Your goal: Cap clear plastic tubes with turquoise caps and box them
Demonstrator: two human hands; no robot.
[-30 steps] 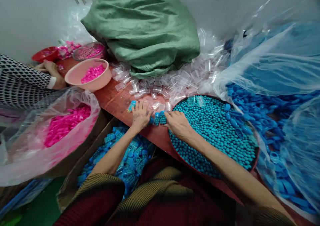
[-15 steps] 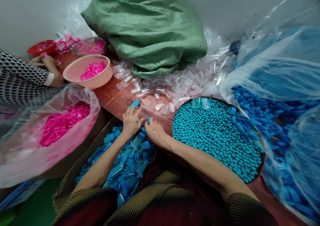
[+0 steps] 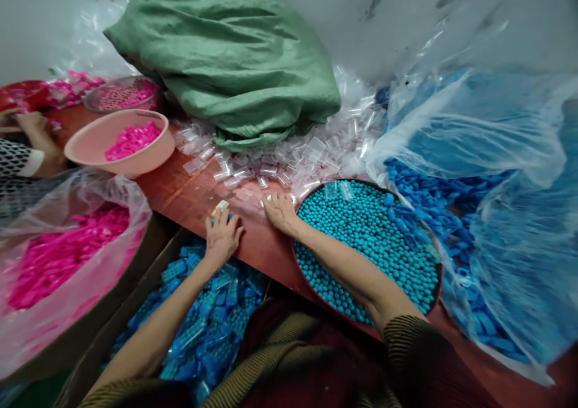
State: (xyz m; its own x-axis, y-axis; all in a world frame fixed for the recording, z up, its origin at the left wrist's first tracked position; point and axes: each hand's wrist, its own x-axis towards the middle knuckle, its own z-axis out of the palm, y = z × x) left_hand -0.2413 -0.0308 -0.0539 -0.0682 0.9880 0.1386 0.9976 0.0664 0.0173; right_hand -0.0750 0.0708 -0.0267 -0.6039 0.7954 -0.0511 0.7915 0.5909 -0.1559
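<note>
My left hand (image 3: 222,237) is closed round a small blue piece, palm down over the near edge of the red table (image 3: 180,191). A small yellow-and-white item (image 3: 220,207) shows at its fingertips. My right hand (image 3: 280,212) rests by the clear plastic containers (image 3: 311,155), fingers bent down; whatever is beneath its fingertips is too small to make out. Right beside it stands a round tray of blue beads (image 3: 361,245). Below my left forearm a box holds blue filled containers (image 3: 212,312).
A green sack (image 3: 235,59) stands behind the clear containers. Blue caps (image 3: 433,191) lie in plastic sheeting at right. On the left are a pink basin (image 3: 149,155), a bag of pink pieces (image 3: 72,251) and another person's hands (image 3: 38,131).
The view has swung to the right. My hands have moved apart: the right one has gone forward to the clear containers, and the left one stays over the table edge.
</note>
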